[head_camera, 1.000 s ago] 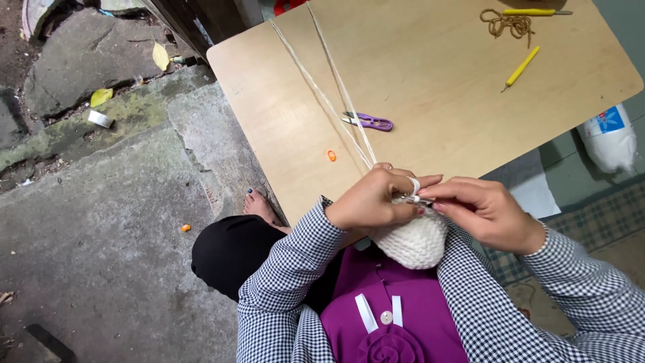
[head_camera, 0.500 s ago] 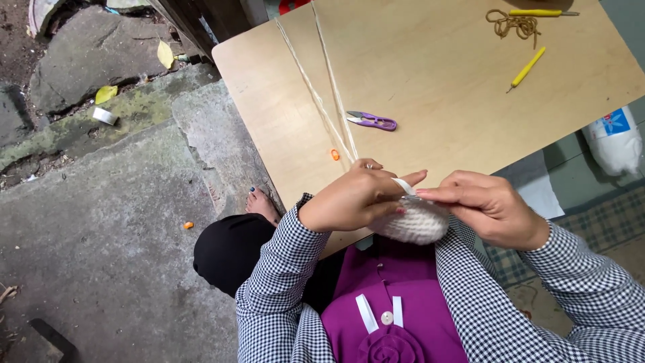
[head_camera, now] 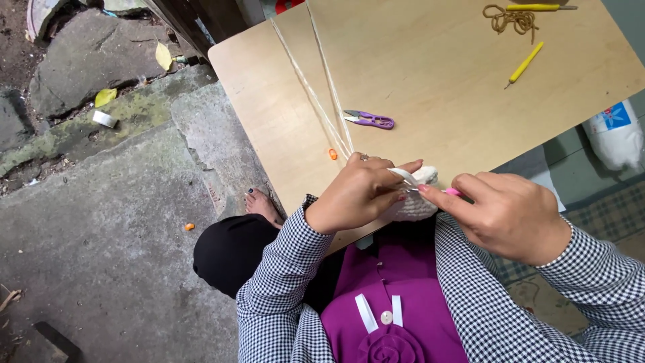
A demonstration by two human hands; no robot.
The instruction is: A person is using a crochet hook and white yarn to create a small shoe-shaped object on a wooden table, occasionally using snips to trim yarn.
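Your left hand is closed around the cream crochet piece, with the fingers curled over its top and the cream strand running over the index finger; your right hand is closed in a pinch on a hook with a pink handle, of which only a small part shows between the fingers. The piece sits at the near edge of the table, half over your lap, at about 6 o'clock from the purple snips. The risk I see is with the two long yarn strands that go from your left hand toward 11 o'clock across the table: if you pull them too tight, they could drag over the snips, or push the small orange bead off the edge. Also the hook tip is hidden behind your fingers, so I cannot tell whether it is in a loop; if it slips out, the loop may open. Both wrists are raised and bent inward, the forearms meeting in front of your chest. The yellow hook and the brown cord lie well apart, at 1 o'clock.
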